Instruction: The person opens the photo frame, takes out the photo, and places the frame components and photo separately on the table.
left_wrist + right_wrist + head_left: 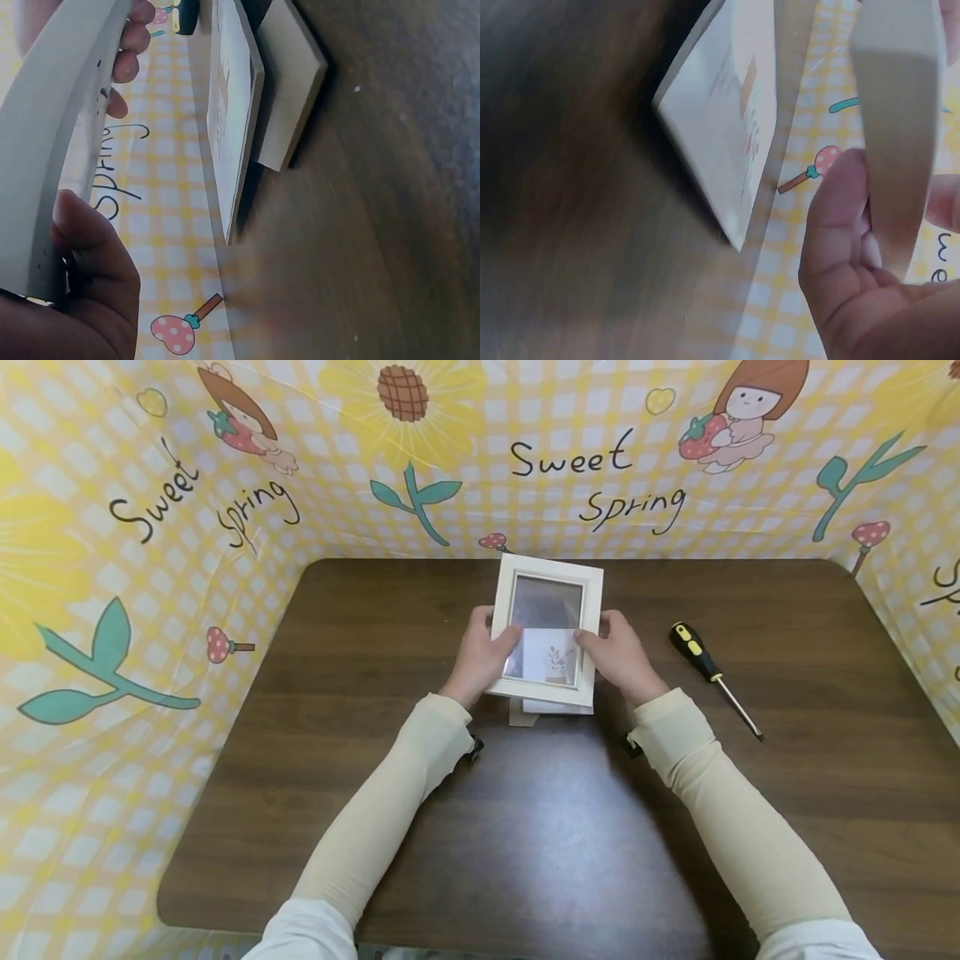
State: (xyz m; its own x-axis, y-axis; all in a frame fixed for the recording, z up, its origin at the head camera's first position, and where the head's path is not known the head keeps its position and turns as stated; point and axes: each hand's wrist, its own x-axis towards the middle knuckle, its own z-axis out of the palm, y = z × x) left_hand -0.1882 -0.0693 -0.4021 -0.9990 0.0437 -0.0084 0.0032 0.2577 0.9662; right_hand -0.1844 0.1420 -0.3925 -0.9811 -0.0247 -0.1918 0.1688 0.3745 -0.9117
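A white picture frame with a clear pane is held up between my two hands, tilted a little. My left hand grips its left side, thumb in front and fingers behind. On the opposite side, my right hand holds the edge the same way. Through the pane shows a white panel with a printed plant drawing. The wrist views show this panel apart from the frame, below it, slanting above the table. A tan board piece stands under the panel, touching the table.
To the right of the hands, a black and yellow screwdriver lies on the dark wooden table, its tip toward the near right. A yellow checked cloth with printed flowers and words hangs behind and beside the table.
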